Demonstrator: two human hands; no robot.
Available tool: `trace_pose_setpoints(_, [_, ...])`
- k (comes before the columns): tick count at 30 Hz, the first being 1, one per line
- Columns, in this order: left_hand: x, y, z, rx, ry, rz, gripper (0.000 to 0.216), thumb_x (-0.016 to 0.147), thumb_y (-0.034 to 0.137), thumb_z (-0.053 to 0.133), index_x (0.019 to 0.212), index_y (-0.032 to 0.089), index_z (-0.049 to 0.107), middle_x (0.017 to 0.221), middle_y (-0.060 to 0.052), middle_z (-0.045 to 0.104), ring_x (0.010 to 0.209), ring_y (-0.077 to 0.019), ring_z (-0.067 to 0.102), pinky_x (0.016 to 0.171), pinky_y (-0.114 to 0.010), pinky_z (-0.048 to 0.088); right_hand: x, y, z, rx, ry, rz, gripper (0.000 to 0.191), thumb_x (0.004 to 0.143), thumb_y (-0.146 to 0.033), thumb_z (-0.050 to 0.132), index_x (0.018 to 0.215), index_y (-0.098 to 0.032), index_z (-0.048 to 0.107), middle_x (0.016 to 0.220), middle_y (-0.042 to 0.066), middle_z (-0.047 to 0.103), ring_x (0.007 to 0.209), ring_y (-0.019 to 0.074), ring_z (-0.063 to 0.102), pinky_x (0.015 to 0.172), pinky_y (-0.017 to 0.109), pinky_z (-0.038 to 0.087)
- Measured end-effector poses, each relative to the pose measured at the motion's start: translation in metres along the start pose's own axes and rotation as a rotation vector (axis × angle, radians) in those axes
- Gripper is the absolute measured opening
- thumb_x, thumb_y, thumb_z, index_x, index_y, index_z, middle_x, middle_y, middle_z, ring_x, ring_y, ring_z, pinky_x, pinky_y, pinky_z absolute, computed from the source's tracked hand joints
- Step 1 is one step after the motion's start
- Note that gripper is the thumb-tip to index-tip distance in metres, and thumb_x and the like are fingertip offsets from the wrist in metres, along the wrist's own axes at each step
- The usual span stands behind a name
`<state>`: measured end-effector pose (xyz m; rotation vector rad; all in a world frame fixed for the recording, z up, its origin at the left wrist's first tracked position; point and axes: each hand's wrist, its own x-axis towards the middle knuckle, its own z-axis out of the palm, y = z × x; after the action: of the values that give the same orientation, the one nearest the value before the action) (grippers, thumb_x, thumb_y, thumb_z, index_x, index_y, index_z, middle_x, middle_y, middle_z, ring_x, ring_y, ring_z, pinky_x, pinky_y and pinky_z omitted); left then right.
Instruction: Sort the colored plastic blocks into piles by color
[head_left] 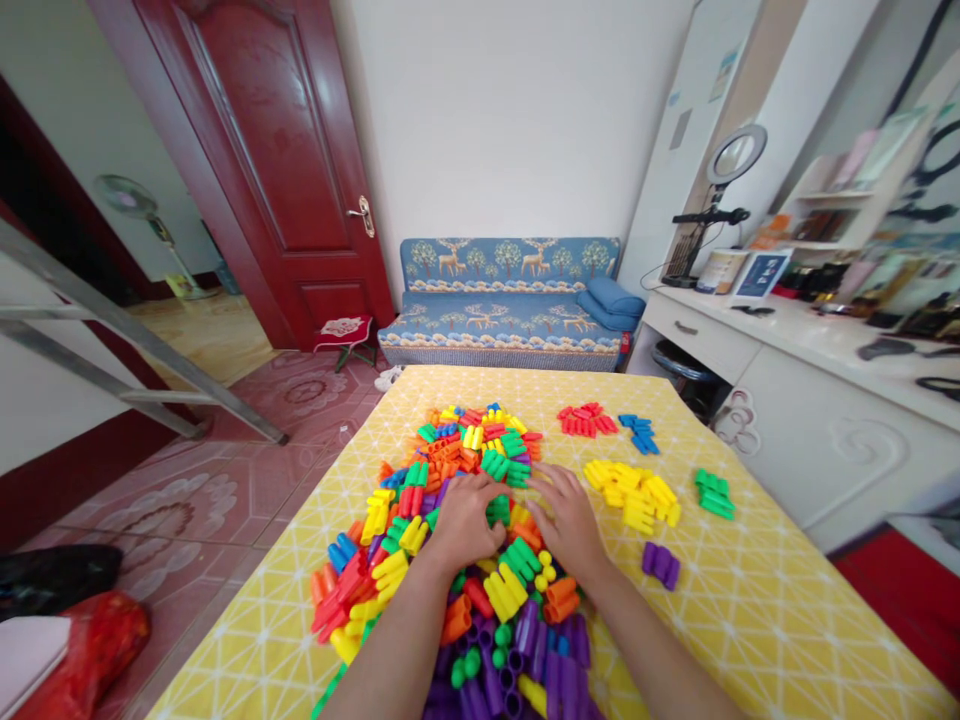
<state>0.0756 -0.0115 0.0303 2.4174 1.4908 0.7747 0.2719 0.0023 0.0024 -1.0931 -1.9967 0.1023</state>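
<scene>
A large heap of bullet-shaped plastic toy blocks point(506, 595) in green, yellow, orange, red, blue and purple lies on the table. My left hand point(466, 522) is over the middle of the heap, its fingers curled and its thumb and forefinger around a green block point(498, 510). At the heap's right side, my right hand point(568, 522) has its fingers stretched out and apart, near orange and yellow pieces. To the right lie separate groups: red blocks point(587, 420), blue blocks point(639, 434), yellow blocks point(634, 492), green blocks point(714, 493) and purple blocks point(661, 565).
The table has a yellow patterned cloth point(780, 610). Behind it stands a blue sofa point(495, 320). A white dressing table point(817, 350) with a ring light point(736, 155) is at the right. A metal ladder point(150, 350) and a red stool point(345, 332) stand left.
</scene>
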Motion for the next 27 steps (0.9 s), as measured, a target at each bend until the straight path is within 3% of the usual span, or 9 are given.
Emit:
trace_pose_setpoints(6, [0.001, -0.001, 0.001, 0.013, 0.005, 0.006, 0.046, 0.065, 0.017, 0.063, 0.110, 0.026, 0.065, 0.102, -0.006, 0.066, 0.098, -0.0257, 0.058, 0.090, -0.038, 0.039, 0.007, 0.010, 0.018, 0.043, -0.145, 0.069, 0.027, 0.088, -0.037, 0.053, 0.108, -0.029, 0.070, 0.134, 0.004, 0.054, 0.128, 0.0278, 0.039, 0.106, 0.055, 0.032])
trace_pose_setpoints(13, [0.002, -0.004, 0.004, 0.014, 0.022, -0.015, 0.039, 0.067, 0.023, 0.067, 0.106, 0.027, 0.067, 0.097, -0.005, 0.066, 0.093, -0.0250, 0.059, 0.086, -0.037, 0.040, 0.003, 0.006, 0.014, 0.187, -0.054, 0.086, 0.020, 0.088, -0.030, 0.053, 0.097, -0.026, 0.071, 0.109, 0.006, 0.064, 0.107, 0.0224, 0.054, 0.096, 0.044, 0.043])
trace_pose_setpoints(20, [0.002, -0.003, 0.003, 0.000, 0.018, -0.034, 0.040, 0.067, 0.026, 0.070, 0.107, 0.028, 0.068, 0.097, -0.004, 0.067, 0.093, -0.0249, 0.060, 0.086, -0.037, 0.040, 0.000, 0.012, 0.006, 0.298, 0.273, 0.277, 0.013, 0.084, -0.029, 0.056, 0.086, -0.020, 0.065, 0.101, 0.008, 0.062, 0.098, 0.0202, 0.058, 0.075, 0.031, 0.049])
trace_pose_setpoints(23, [0.002, -0.005, 0.004, -0.003, 0.013, -0.042, 0.040, 0.067, 0.027, 0.071, 0.107, 0.028, 0.068, 0.098, -0.003, 0.067, 0.093, -0.0245, 0.060, 0.088, -0.037, 0.040, 0.007, 0.027, -0.022, 0.277, 0.522, 0.382, 0.017, 0.083, -0.033, 0.056, 0.088, -0.018, 0.062, 0.097, 0.007, 0.062, 0.091, 0.0189, 0.059, 0.072, 0.030, 0.048])
trace_pose_setpoints(27, [0.002, -0.006, 0.004, -0.007, 0.008, -0.041, 0.040, 0.068, 0.031, 0.071, 0.108, 0.028, 0.068, 0.100, -0.003, 0.067, 0.094, -0.0241, 0.060, 0.088, -0.036, 0.040, 0.004, 0.071, -0.072, 0.083, 0.854, 0.543, 0.026, 0.078, -0.036, 0.058, 0.095, -0.016, 0.061, 0.092, 0.007, 0.063, 0.079, 0.0179, 0.058, 0.068, 0.030, 0.045])
